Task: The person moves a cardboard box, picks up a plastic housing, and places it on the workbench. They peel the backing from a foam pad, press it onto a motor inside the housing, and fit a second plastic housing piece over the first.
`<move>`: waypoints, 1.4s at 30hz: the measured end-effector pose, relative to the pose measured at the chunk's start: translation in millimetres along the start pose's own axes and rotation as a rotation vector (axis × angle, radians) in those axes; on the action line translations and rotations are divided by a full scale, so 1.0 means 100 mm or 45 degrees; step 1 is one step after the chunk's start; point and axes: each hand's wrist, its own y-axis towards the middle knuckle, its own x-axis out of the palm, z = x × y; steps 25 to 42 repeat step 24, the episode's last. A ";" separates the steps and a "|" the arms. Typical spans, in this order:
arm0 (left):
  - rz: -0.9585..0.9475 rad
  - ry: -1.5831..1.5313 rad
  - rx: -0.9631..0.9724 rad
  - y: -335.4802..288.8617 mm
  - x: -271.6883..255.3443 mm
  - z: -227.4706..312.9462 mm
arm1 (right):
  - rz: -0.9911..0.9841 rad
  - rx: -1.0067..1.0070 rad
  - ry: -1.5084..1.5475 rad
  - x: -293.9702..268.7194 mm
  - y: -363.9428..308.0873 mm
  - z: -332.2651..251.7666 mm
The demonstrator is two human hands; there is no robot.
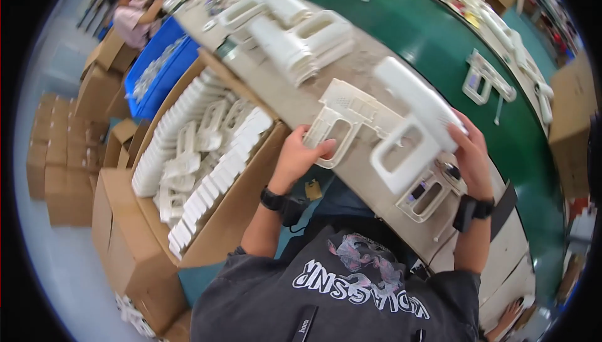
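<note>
My left hand [296, 159] is closed on the looped handle of a cream-white, gun-shaped plastic housing half [343, 99], its ribbed inside facing up. My right hand [471, 151] grips the end of a second, glossy white housing half [421, 99], smooth outside up, tilted above the bench. The two halves are close together, and the second partly overlaps the first in view. Below my right hand, a housing half with small parts and a wire in it [419, 211] lies on the bench.
Left of me stands an open carton [248, 201] packed with white housing halves. More housings [285, 44] are stacked on the bench [367, 182]. Beyond runs a green conveyor [433, 44] carrying wired housings [486, 78]. A blue bin [158, 94] and a co-worker [128, 19] are far left.
</note>
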 end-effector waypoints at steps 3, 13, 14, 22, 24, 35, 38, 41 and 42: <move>0.072 -0.276 0.037 -0.36 -0.07 0.26 | -0.022 -0.153 -0.156 -0.06 -0.18 -0.20; 0.329 0.068 0.921 -1.49 0.24 0.50 | -0.244 -0.324 -0.490 1.12 -0.41 -0.46; 0.394 0.296 0.886 -1.53 0.29 0.40 | -0.271 -0.345 -0.610 1.26 -0.45 -0.47; 0.528 0.522 0.940 -1.87 0.40 0.10 | -0.666 -0.332 0.002 1.82 -0.43 -0.04; 0.483 0.462 0.908 -1.94 0.34 0.05 | -0.826 -0.297 0.074 1.88 -0.38 -0.05; 0.483 0.462 0.908 -1.94 0.34 0.05 | -0.826 -0.297 0.074 1.88 -0.38 -0.05; 0.483 0.462 0.908 -1.94 0.34 0.05 | -0.826 -0.297 0.074 1.88 -0.38 -0.05; 0.483 0.462 0.908 -1.94 0.34 0.05 | -0.826 -0.297 0.074 1.88 -0.38 -0.05; 0.483 0.462 0.908 -1.94 0.34 0.05 | -0.826 -0.297 0.074 1.88 -0.38 -0.05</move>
